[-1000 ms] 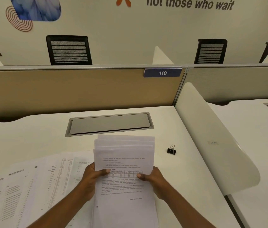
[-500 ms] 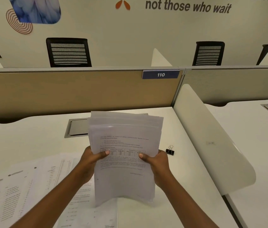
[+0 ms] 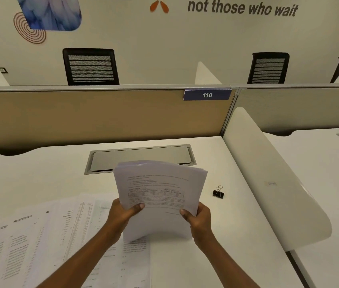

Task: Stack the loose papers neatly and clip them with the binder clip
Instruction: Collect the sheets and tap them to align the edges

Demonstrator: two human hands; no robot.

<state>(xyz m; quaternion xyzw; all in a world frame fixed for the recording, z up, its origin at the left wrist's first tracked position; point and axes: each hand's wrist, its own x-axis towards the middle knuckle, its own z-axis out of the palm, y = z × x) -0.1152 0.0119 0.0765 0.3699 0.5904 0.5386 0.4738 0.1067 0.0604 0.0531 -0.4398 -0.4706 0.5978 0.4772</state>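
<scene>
Both hands hold a stack of printed papers (image 3: 160, 190) upright, its bottom edge resting on the white desk (image 3: 39, 179). My left hand (image 3: 122, 215) grips the stack's left side and my right hand (image 3: 197, 217) its right side, thumbs on the front sheet. The top of the stack curls away from me and its top edges are slightly fanned. A black binder clip (image 3: 218, 192) with silver handles lies on the desk to the right of the stack, apart from it. Several loose printed sheets (image 3: 39, 235) are spread flat on the desk to the left.
A grey cable-tray lid (image 3: 143, 156) is set into the desk behind the stack. A tan partition (image 3: 102, 117) with a "110" label closes the back. A curved white divider (image 3: 268, 183) rises along the right edge.
The stack went from lying tilted in my hands to being lifted upright, then lowered with its bottom edge onto the desk. The clip has not moved.
</scene>
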